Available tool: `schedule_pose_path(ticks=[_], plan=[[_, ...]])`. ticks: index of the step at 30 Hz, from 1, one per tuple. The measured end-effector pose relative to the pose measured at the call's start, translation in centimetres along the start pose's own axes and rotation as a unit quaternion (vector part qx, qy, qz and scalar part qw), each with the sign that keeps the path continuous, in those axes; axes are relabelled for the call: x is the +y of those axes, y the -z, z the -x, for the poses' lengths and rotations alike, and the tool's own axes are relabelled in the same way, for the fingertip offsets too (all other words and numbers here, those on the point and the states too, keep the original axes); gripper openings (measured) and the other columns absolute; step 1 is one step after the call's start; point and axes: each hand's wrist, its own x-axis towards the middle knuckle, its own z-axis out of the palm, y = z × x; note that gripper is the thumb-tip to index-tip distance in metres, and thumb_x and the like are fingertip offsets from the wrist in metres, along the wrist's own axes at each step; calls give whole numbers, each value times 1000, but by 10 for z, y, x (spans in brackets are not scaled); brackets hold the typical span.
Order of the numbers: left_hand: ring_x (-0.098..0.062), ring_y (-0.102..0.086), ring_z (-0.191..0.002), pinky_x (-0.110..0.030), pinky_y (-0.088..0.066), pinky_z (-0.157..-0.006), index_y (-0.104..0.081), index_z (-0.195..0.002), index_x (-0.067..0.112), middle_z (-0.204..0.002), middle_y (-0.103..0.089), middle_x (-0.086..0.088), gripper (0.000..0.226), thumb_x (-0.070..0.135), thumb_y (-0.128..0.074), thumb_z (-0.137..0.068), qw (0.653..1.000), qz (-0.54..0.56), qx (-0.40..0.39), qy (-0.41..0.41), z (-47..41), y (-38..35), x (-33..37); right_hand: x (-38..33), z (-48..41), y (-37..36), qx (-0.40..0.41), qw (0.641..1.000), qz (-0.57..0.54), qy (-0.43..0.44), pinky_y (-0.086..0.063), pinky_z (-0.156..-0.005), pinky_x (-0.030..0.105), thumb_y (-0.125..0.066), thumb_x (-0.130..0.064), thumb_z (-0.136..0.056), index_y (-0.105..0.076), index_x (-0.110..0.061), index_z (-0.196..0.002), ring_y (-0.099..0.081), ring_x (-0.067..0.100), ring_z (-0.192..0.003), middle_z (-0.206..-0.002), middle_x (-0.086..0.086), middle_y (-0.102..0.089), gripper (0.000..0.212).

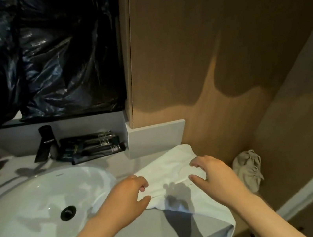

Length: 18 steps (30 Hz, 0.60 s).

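Observation:
A white towel [168, 170] lies on the pale counter [122, 165] to the right of the sink, and one end of it hangs over the counter's front edge. My left hand [127, 197] is at the towel's left edge, fingers curled, thumb on the cloth. Over the towel's right part is my right hand [212, 175], fingers bent and spread, fingertips at the cloth. Whether either hand pinches the towel does not show.
A white oval sink [22, 213] with a black drain [68, 213] fills the left. Behind it stand a black tap [44, 143] and several dark tubes [94, 147]. Black plastic sheeting [37, 55] covers the mirror. A crumpled grey cloth [248, 169] lies by the wooden wall [222, 45].

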Motion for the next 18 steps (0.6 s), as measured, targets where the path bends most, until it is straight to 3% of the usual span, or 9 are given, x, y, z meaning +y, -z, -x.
schedule_pose_path(ticks=[5, 9, 14, 18], plan=[[-3, -56, -104, -11, -40, -90, -59, -120, 29, -116, -58, 12, 30, 35, -57, -91, 998, 36, -13, 40, 23, -29, -32, -11, 7, -40, -23, 998, -45, -44, -45, -91, 19, -58, -39, -94, -57, -29, -128, -57, 8, -113, -129, -10, -60, 36], [-3, -55, -109, -14, -41, -93, -57, -122, 26, -118, -57, 12, 30, 35, -55, -93, 994, 72, -53, 66, 38, -48, -56, -25, 15, -73, -28, 993, -86, -77, -41, -85, 14, -59, -37, -95, -58, -28, -125, -57, 6, -109, -125, -10, -61, 31], [1, -55, -94, -3, -34, -75, -57, -113, 33, -105, -55, 18, 23, 36, -57, -90, 984, 109, -56, 126, 65, -69, -87, -36, 35, -114, -63, 983, -119, -127, -37, -86, 13, -60, -39, -93, -58, -31, -122, -55, 3, -108, -123, -12, -61, 29], [5, -56, -77, 0, -36, -66, -64, -100, 28, -95, -63, 12, 16, 25, -67, -85, 978, 126, -37, 164, 84, -78, -101, -38, 44, -132, -99, 979, -112, -135, -40, -89, 16, -60, -41, -93, -58, -33, -121, -56, 4, -108, -123, -13, -61, 30]])
